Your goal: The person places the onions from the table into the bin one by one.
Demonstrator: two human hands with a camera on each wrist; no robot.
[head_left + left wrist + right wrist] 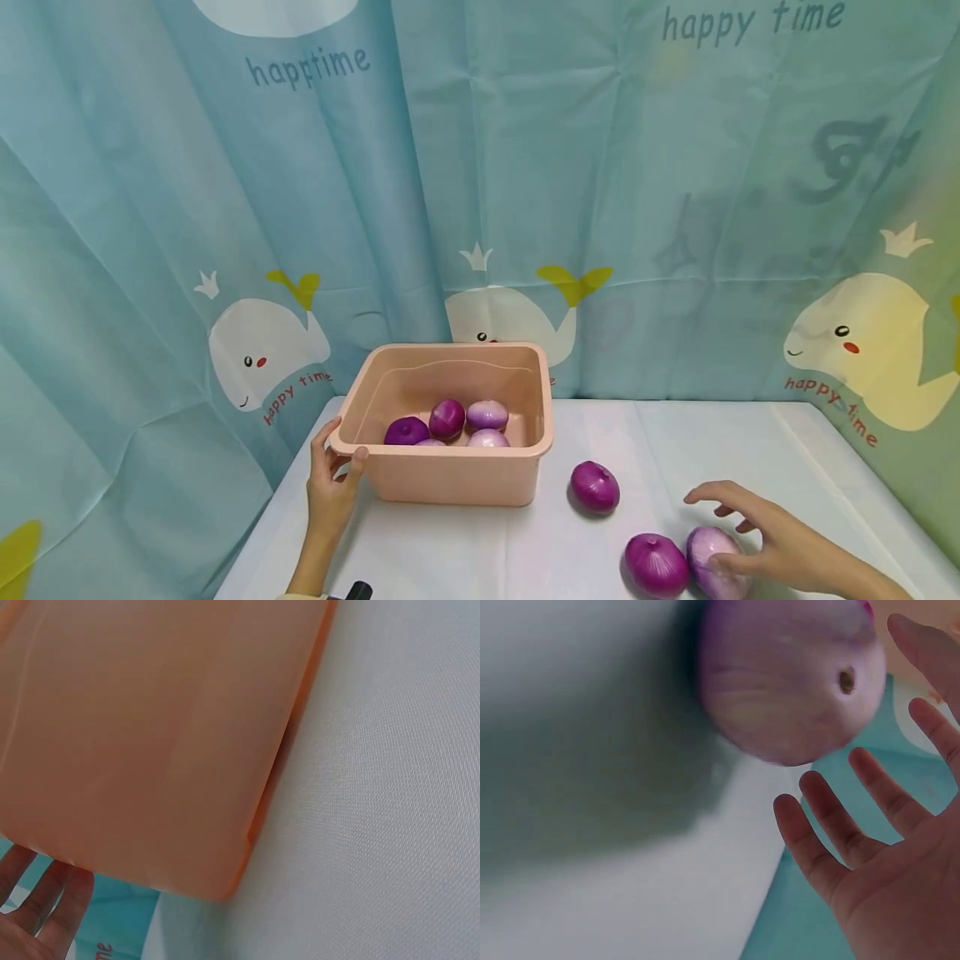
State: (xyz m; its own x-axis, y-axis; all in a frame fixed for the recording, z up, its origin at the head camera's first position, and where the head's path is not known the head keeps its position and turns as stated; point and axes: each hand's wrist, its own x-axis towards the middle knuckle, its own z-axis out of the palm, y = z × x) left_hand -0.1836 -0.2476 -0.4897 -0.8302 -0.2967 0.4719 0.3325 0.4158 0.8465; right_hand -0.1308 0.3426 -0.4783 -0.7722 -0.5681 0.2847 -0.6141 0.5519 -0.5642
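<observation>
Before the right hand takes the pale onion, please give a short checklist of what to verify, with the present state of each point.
1. Right hand open, fingers spread: ok.
2. Right hand over the pale onion: ok; the thumb looks to touch it, but no grip yet.
3. Dark onion clear of the pale one: not ok, they lie side by side, perhaps touching.
4. Left hand steadies the pink tub at its corner: ok.
5. Room in the tub: ok, the onions lie along its bottom only.
6. Third onion out of the way: cannot tell, it lies between the pale onion and the tub.
</observation>
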